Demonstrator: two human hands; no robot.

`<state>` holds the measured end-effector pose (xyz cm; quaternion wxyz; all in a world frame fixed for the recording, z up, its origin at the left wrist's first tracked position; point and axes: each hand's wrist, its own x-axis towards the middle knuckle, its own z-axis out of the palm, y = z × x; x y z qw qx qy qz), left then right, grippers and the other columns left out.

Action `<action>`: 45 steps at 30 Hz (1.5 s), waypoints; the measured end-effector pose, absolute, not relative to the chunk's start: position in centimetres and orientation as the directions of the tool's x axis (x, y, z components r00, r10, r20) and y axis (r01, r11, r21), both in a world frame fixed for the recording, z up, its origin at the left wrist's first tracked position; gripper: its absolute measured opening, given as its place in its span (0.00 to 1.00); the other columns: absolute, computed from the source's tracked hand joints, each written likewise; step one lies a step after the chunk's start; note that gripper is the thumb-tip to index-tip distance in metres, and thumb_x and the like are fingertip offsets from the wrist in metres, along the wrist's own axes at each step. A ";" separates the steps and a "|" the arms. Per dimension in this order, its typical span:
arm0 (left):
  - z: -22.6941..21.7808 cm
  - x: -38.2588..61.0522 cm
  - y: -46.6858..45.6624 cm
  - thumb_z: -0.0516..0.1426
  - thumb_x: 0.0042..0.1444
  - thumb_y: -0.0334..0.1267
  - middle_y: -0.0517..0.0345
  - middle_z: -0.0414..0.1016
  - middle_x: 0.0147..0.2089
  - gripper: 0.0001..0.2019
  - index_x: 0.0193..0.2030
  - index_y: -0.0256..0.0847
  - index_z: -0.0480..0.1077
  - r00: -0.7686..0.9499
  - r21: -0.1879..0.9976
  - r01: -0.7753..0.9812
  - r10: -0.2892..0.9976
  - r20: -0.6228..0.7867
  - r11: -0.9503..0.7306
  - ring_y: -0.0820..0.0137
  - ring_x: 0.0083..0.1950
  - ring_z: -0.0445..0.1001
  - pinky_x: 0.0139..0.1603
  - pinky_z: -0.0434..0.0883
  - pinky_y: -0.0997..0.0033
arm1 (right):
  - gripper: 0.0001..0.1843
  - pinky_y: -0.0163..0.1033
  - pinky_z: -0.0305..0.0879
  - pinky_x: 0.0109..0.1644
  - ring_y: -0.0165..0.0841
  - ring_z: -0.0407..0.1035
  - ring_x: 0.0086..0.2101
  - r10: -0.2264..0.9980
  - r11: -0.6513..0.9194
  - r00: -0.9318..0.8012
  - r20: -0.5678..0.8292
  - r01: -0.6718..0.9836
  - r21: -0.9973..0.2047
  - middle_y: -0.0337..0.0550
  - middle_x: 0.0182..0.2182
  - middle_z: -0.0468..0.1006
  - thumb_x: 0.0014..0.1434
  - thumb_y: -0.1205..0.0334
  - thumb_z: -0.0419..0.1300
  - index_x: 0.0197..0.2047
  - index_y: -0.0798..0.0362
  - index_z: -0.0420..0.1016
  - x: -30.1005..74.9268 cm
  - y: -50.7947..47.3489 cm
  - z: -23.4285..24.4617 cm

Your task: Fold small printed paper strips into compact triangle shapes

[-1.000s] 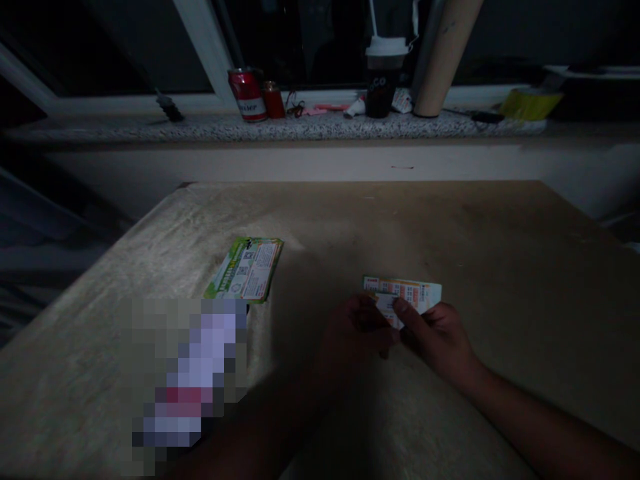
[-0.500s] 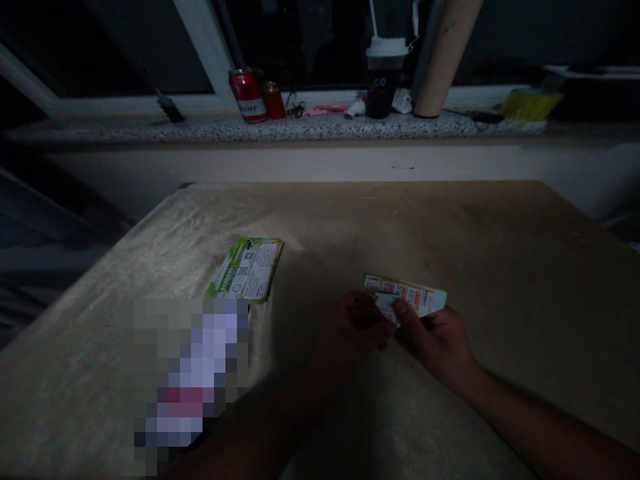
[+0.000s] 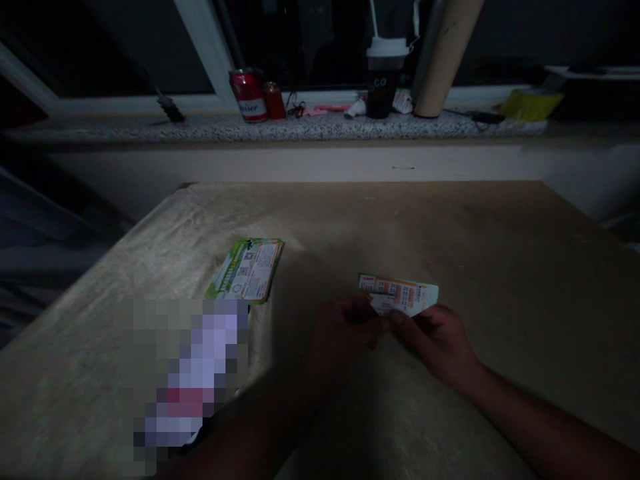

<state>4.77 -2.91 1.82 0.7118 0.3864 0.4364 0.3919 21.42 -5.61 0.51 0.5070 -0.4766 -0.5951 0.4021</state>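
Both my hands pinch a small printed card (image 3: 400, 294) with orange and green panels, held just above the tan table (image 3: 450, 227) at mid-frame. My left hand (image 3: 340, 333) grips the card's near left edge with curled fingers. My right hand (image 3: 437, 340) pinches its near right edge between thumb and fingers. A second, green-bordered card (image 3: 246, 269) lies flat on the table to the left, apart from both hands.
A blurred-out object (image 3: 187, 380) lies at the table's near left. Behind the table runs a speckled window sill (image 3: 150, 128) with a red can (image 3: 247, 93), a small red tin (image 3: 274, 100), a lidded dark cup (image 3: 383, 77), a cardboard tube (image 3: 443, 57) and a yellow item (image 3: 530, 103).
The card has shifted slightly left and tilted between my fingers. My fingers have regripped its near edge. The green card has not moved.
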 end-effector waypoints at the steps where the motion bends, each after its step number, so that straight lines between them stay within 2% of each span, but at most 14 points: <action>1: 1.8 4.7 -2.9 0.72 0.42 0.38 0.64 0.70 0.22 0.13 0.26 0.38 0.71 0.301 0.891 -0.235 0.901 -0.314 0.389 0.77 0.22 0.64 0.26 0.62 0.75 | 0.15 0.41 0.79 0.34 0.36 0.78 0.27 0.977 0.212 -0.036 0.209 0.159 -0.964 0.43 0.26 0.83 0.64 0.48 0.64 0.35 0.51 0.82 21.6 -5.6 0.3; 4: 1.7 4.5 -2.7 0.72 0.39 0.36 0.63 0.72 0.24 0.14 0.27 0.37 0.72 0.266 0.889 -0.256 0.912 -0.312 0.379 0.76 0.24 0.66 0.26 0.62 0.75 | 0.14 0.41 0.78 0.34 0.35 0.76 0.26 0.984 0.177 -0.031 0.174 0.147 -0.973 0.39 0.20 0.78 0.62 0.49 0.66 0.31 0.51 0.80 21.9 -5.7 -0.2; 6: 1.6 4.4 -2.7 0.72 0.39 0.37 0.62 0.73 0.25 0.15 0.29 0.37 0.73 0.264 0.892 -0.252 0.914 -0.309 0.375 0.76 0.24 0.67 0.26 0.63 0.75 | 0.14 0.41 0.79 0.34 0.35 0.77 0.26 0.988 0.152 -0.021 0.151 0.126 -0.980 0.39 0.20 0.78 0.61 0.50 0.67 0.31 0.50 0.80 22.0 -5.6 -0.3; 9: 1.4 4.4 -2.7 0.73 0.39 0.38 0.62 0.73 0.25 0.15 0.30 0.38 0.73 0.290 0.904 -0.237 0.915 -0.282 0.354 0.75 0.25 0.67 0.26 0.64 0.74 | 0.12 0.40 0.80 0.36 0.35 0.79 0.28 0.991 0.135 -0.016 0.134 0.078 -0.988 0.43 0.26 0.84 0.60 0.51 0.68 0.33 0.50 0.82 21.9 -5.5 -0.1; 12: 1.4 4.4 -2.8 0.72 0.41 0.40 0.62 0.72 0.24 0.15 0.28 0.39 0.72 0.299 0.926 -0.205 0.921 -0.248 0.316 0.74 0.25 0.67 0.27 0.64 0.74 | 0.09 0.43 0.81 0.42 0.36 0.81 0.31 0.991 0.130 -0.027 0.129 0.025 -0.991 0.46 0.34 0.87 0.60 0.53 0.69 0.38 0.49 0.85 21.6 -5.5 0.4; 14: 1.4 4.4 -2.9 0.72 0.41 0.41 0.62 0.72 0.24 0.15 0.28 0.39 0.72 0.307 0.931 -0.177 0.917 -0.257 0.320 0.74 0.25 0.68 0.27 0.65 0.73 | 0.08 0.44 0.81 0.44 0.37 0.82 0.32 0.992 0.124 -0.029 0.124 -0.004 -0.992 0.46 0.36 0.88 0.60 0.54 0.69 0.38 0.48 0.86 21.5 -5.5 0.7; 17: 1.5 4.6 -3.0 0.72 0.41 0.38 0.61 0.74 0.25 0.14 0.28 0.39 0.71 0.292 0.931 -0.140 0.912 -0.287 0.338 0.72 0.26 0.71 0.29 0.67 0.72 | 0.09 0.43 0.81 0.42 0.38 0.83 0.32 0.992 0.122 -0.017 0.122 -0.012 -0.993 0.46 0.35 0.88 0.59 0.53 0.69 0.38 0.49 0.86 21.6 -5.6 0.8; 22: 1.5 4.8 -3.0 0.71 0.41 0.35 0.60 0.77 0.28 0.13 0.30 0.38 0.73 0.233 0.938 -0.146 0.932 -0.277 0.315 0.72 0.29 0.73 0.32 0.70 0.71 | 0.10 0.38 0.79 0.31 0.37 0.81 0.27 0.992 0.122 0.023 0.124 0.056 -0.991 0.46 0.30 0.87 0.58 0.52 0.70 0.36 0.50 0.86 21.7 -5.7 0.2; 27: 1.8 4.5 -3.0 0.72 0.39 0.35 0.63 0.75 0.27 0.15 0.34 0.38 0.75 0.250 0.929 -0.203 0.933 -0.257 0.310 0.74 0.27 0.71 0.30 0.68 0.73 | 0.14 0.38 0.77 0.31 0.36 0.79 0.28 0.996 0.094 -0.003 0.094 0.091 -0.991 0.46 0.29 0.86 0.59 0.48 0.68 0.37 0.50 0.85 21.7 -5.8 0.0; 30: 1.7 4.4 -2.9 0.73 0.39 0.34 0.63 0.74 0.26 0.15 0.34 0.38 0.75 0.255 0.914 -0.234 0.928 -0.271 0.331 0.75 0.27 0.71 0.29 0.68 0.74 | 0.16 0.38 0.75 0.29 0.34 0.75 0.25 0.996 0.084 -0.034 0.080 0.129 -0.988 0.44 0.26 0.82 0.60 0.46 0.66 0.37 0.51 0.85 21.8 -5.8 0.0; 33: 1.4 4.4 -2.7 0.73 0.38 0.34 0.62 0.76 0.27 0.18 0.37 0.37 0.76 0.282 0.894 -0.272 0.917 -0.281 0.357 0.74 0.27 0.71 0.29 0.67 0.74 | 0.18 0.36 0.71 0.26 0.33 0.70 0.22 0.995 0.071 -0.078 0.057 0.191 -0.979 0.41 0.20 0.75 0.62 0.45 0.64 0.32 0.52 0.83 22.1 -5.7 0.2; 36: 1.1 4.4 -2.7 0.73 0.36 0.33 0.61 0.77 0.28 0.19 0.37 0.36 0.76 0.286 0.877 -0.304 0.914 -0.290 0.373 0.74 0.27 0.72 0.30 0.68 0.73 | 0.19 0.35 0.68 0.24 0.31 0.67 0.21 0.993 0.060 -0.109 0.036 0.226 -0.972 0.39 0.19 0.73 0.62 0.47 0.64 0.29 0.53 0.82 22.3 -5.6 0.4; 41: 1.1 4.6 -2.6 0.73 0.35 0.30 0.60 0.78 0.29 0.19 0.35 0.37 0.75 0.262 0.838 -0.357 0.905 -0.334 0.413 0.73 0.28 0.73 0.30 0.69 0.73 | 0.14 0.35 0.68 0.25 0.31 0.68 0.23 0.991 0.060 -0.129 0.033 0.215 -0.975 0.41 0.22 0.77 0.62 0.52 0.63 0.38 0.52 0.85 22.4 -5.4 0.7; 45: 1.4 4.2 -2.0 0.72 0.32 0.26 0.62 0.78 0.29 0.21 0.36 0.38 0.74 0.177 0.804 -0.445 0.919 -0.353 0.395 0.72 0.29 0.75 0.30 0.70 0.74 | 0.12 0.35 0.69 0.26 0.31 0.70 0.24 0.992 0.041 -0.127 0.015 0.202 -0.979 0.41 0.24 0.79 0.62 0.55 0.63 0.39 0.52 0.86 22.5 -5.5 0.8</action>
